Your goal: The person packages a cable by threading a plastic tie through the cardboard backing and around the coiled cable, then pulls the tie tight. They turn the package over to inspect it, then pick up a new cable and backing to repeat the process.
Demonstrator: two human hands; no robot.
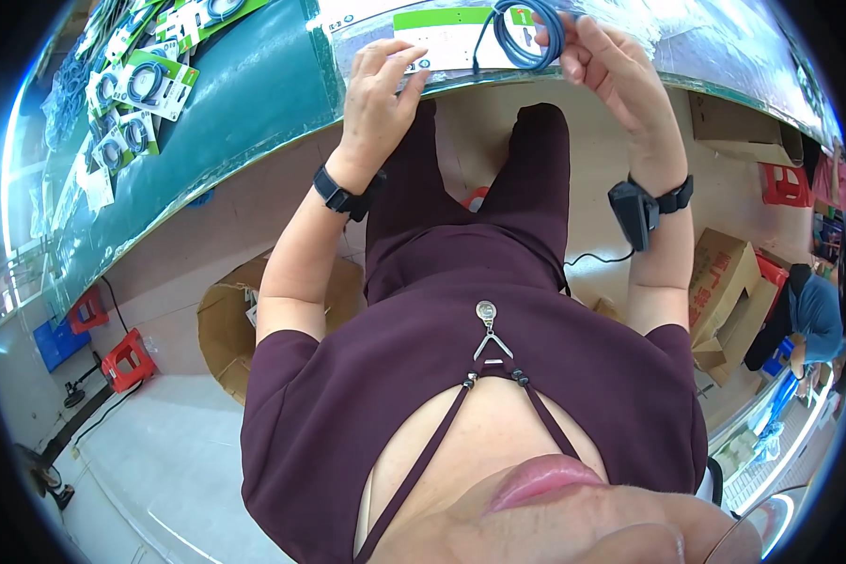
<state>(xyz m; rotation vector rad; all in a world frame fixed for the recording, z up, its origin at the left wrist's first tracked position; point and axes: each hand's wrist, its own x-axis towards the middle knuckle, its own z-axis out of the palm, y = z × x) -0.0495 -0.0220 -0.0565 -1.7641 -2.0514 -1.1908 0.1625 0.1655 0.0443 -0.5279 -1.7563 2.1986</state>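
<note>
A coiled blue cable lies over a white and green backing card at the table's near edge, one cable end hanging down across the card. My right hand grips the right side of the coil, fingertips at its loops. At the card's left end is my left hand, its fingers apart and stretched toward the card's edge. It holds nothing that I can see; whether the fingertips touch the card, I cannot tell.
Several carded cable coils are heaped on the green tabletop at far left, beside loose blue cables. Below stand an open cardboard box, red stools and more cartons. Another person in blue is at far right.
</note>
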